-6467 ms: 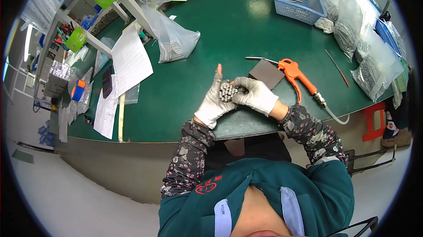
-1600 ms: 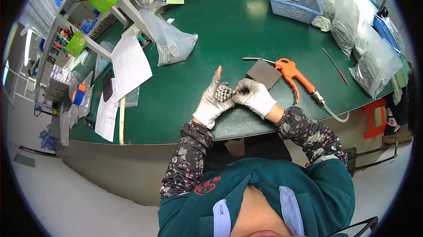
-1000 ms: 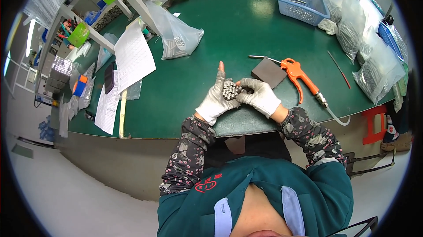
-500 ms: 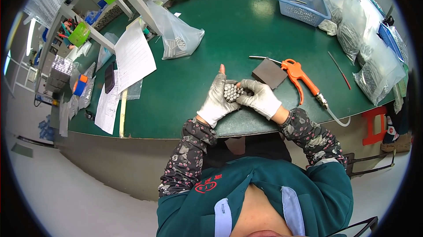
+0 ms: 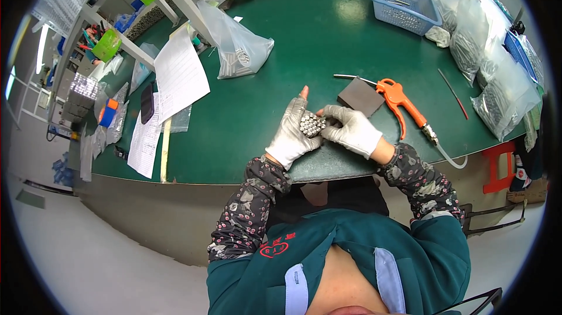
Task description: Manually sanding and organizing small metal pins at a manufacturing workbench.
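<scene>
A bundle of small silver metal cylinders (image 5: 312, 123) stands on end in the palm of my left hand (image 5: 291, 132), which wears a white glove with an orange fingertip pointing up. My right hand (image 5: 351, 130), also gloved in white, presses its fingertips against the right side of the bundle. Both hands rest over the near edge of the green table (image 5: 252, 110). A dark grey pad (image 5: 360, 96) lies just beyond my right hand.
An orange air blow gun (image 5: 400, 100) with a clear hose lies right of the pad. A clear bag of metal parts (image 5: 237, 51) sits at centre left, papers (image 5: 178, 75) further left, a blue basket (image 5: 403, 0) far right, and several filled bags (image 5: 503, 92) along the right edge.
The hands stay together on the bundle in the same place; only small finger shifts and a slight head movement show.
</scene>
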`<state>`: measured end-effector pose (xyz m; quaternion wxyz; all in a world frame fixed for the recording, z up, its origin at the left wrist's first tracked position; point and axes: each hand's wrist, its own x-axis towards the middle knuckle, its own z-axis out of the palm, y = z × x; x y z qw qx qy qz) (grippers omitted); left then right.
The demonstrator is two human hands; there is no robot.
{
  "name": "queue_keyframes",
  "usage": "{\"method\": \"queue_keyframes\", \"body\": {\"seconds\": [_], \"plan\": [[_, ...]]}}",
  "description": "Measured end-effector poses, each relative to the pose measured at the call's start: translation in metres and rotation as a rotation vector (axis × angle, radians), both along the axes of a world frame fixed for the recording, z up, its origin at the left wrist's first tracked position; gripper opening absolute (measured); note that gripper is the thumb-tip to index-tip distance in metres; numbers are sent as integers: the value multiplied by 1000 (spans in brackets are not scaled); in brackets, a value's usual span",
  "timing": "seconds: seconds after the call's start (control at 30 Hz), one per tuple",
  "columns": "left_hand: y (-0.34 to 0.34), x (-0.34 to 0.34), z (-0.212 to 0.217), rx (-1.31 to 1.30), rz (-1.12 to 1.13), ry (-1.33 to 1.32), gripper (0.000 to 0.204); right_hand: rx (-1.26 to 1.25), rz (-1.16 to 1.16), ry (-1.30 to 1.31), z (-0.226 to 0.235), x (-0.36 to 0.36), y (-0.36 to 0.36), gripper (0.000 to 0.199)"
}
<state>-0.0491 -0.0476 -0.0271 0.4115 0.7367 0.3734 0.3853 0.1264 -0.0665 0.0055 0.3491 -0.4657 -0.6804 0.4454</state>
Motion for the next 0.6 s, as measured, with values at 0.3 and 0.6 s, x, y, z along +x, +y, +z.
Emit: {"method": "queue_keyframes", "body": {"seconds": [0.3,0.6], "plan": [[4,-4,-7,54,38,140,97,538,-365,-990,33,33,8,61],[2,0,0,-31,53,110,86,471,-295,-1091,29,29,7,64]]}}
